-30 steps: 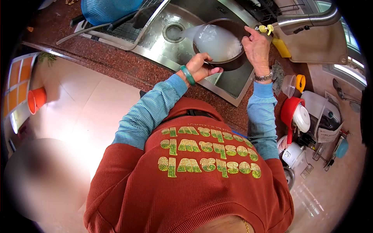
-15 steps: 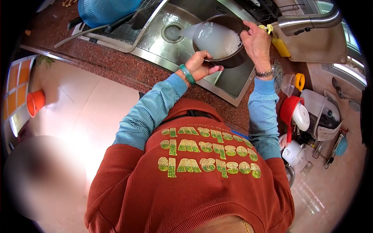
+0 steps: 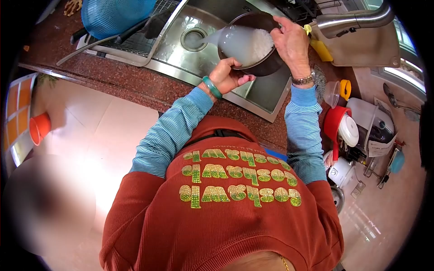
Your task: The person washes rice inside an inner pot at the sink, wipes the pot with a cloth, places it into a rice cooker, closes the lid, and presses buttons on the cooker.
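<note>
Pot (image 3: 266,67) tilted over the sink (image 3: 168,55), cloudy water (image 3: 238,44) running from its lip towards the sink's drain (image 3: 193,39). Rice (image 3: 262,44) lies inside; a steeper tilt could carry grains out. The left hand (image 3: 224,74) grips the rim nearest the sink's front edge, the right hand (image 3: 291,45) the opposite rim; if wet, either could slip.

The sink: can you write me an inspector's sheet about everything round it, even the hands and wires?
Surface: speckled counter around a steel sink.
Job's things: dark pot, tilted over the sink; cloudy water pouring towards the drain, white grains inside.
Clutter: blue basket on the left; cutting board and red pan on the right.
Hands: left hand at the pot's near rim, right hand at its right side.
Cables: thin cord near a wall socket; plug unclear.
Surroundings: orange container on the floor.
</note>
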Motion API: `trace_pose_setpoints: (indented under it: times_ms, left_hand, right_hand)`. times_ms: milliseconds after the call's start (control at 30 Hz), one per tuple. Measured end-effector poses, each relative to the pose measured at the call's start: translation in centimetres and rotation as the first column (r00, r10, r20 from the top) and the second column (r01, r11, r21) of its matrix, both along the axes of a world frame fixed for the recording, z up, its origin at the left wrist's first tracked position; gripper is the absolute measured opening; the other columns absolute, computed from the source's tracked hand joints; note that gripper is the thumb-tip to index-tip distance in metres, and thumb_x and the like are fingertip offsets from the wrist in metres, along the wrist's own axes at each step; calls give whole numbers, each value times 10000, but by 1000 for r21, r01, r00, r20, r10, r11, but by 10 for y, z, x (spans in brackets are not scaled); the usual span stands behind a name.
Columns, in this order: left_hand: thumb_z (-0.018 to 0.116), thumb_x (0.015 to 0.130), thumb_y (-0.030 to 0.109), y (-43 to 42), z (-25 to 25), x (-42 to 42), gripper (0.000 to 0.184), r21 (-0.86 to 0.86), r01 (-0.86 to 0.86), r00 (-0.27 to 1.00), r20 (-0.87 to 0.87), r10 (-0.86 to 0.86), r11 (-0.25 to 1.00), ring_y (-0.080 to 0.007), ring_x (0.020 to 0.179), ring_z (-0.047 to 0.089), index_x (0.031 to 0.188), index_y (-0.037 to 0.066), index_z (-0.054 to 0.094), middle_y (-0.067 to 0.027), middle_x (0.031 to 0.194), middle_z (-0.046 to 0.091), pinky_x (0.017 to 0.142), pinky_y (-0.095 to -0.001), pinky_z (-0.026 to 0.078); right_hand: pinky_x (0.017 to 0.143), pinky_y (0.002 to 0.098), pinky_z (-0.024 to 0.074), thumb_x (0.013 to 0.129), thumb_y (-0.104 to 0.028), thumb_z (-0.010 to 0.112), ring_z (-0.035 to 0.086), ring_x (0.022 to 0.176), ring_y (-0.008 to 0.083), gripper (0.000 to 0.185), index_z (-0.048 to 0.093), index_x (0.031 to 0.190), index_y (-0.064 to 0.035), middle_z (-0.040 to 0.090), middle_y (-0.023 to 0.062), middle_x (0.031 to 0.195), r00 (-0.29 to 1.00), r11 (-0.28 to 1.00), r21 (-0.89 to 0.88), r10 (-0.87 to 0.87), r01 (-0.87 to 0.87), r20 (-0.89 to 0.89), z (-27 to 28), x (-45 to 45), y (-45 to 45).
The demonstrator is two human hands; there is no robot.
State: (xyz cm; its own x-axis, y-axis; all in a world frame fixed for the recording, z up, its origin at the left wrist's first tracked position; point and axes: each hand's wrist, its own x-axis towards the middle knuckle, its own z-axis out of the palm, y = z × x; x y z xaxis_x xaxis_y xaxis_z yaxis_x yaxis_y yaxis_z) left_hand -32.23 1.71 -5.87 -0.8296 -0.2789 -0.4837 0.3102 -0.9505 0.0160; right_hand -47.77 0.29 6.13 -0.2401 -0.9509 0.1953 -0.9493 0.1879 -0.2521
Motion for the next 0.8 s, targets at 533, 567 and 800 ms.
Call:
trace_pose_setpoints:
  times_ms: [533,567,800]
  left_hand:
    - [372,813,144,-5,-1,4,385,-33,17,1000,-18,-17,999,-288,722,570,1098,-109,424,-279,965,547,549,-250,498]
    - [371,814,145,-5,-3,3,383,-37,10,999,-40,-12,999,-286,720,569,1095,-109,430,-281,960,548,547,-249,496]
    - [370,775,128,-8,-8,5,404,-8,-7,996,-91,7,1000,-335,739,578,1079,-136,406,-262,924,533,564,-306,519]
  right_hand:
    - [644,415,488,696,-156,560,605,697,348,266,650,926,-58,612,195,735,993,995,-51,82,-87,-83,5,10,-14]
    - [644,415,488,696,-156,560,605,697,348,266,650,926,-58,612,195,735,993,995,-51,82,-87,-85,5,11,-15]
    - [556,321,456,698,-141,558,556,541,270,301,632,976,-54,553,162,616,985,980,-124,146,-157,-97,3,14,-21]
